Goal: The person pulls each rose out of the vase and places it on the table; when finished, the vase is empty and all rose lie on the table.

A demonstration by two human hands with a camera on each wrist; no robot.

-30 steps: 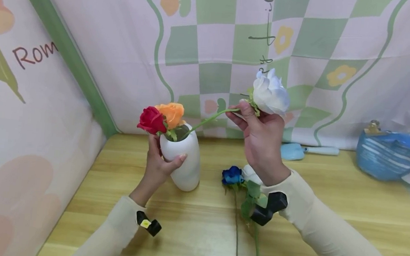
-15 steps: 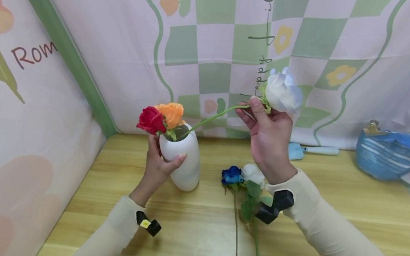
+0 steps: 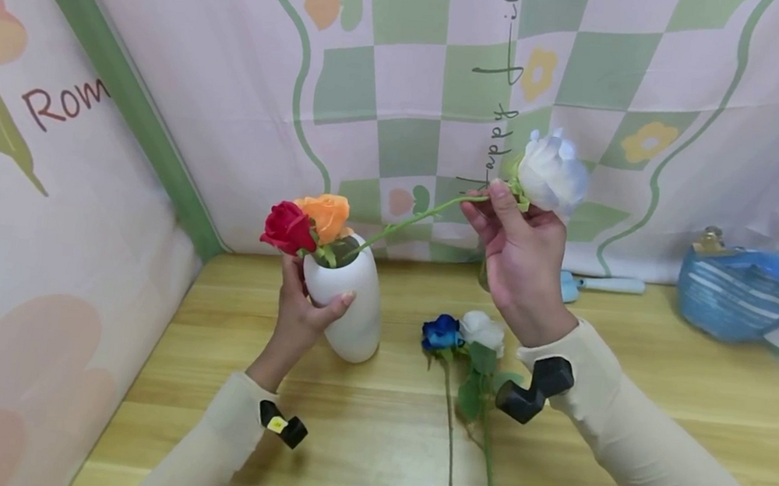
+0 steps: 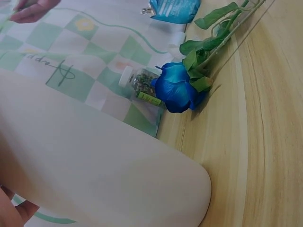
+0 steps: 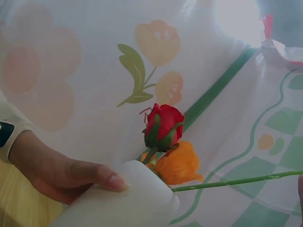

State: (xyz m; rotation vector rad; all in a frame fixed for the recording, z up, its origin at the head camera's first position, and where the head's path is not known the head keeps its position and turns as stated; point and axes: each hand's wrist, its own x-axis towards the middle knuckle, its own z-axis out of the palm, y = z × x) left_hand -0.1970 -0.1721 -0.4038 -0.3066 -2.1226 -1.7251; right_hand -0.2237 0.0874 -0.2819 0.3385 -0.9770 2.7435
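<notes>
My left hand grips the white vase round its upper part; the vase leans a little, its base on the table. A red rose and an orange rose stand in its mouth. Up to the right, my right hand pinches the green stem of a white flower just below the bloom. That stem slants down into the vase opening, its lower end hidden inside. On the table between the arms lie a blue rose and a second white rose, stems pointing toward me.
A light blue hand shovel lies against the back curtain, partly behind the right hand. At the far right sits a blue bag with a clip on top. The left wrist view shows a clear jar of dark bits beyond the blue rose.
My right hand has moved right and slightly up with the white flower, drawing more of its stem out of the vase. The left hand and vase have stayed in place.
</notes>
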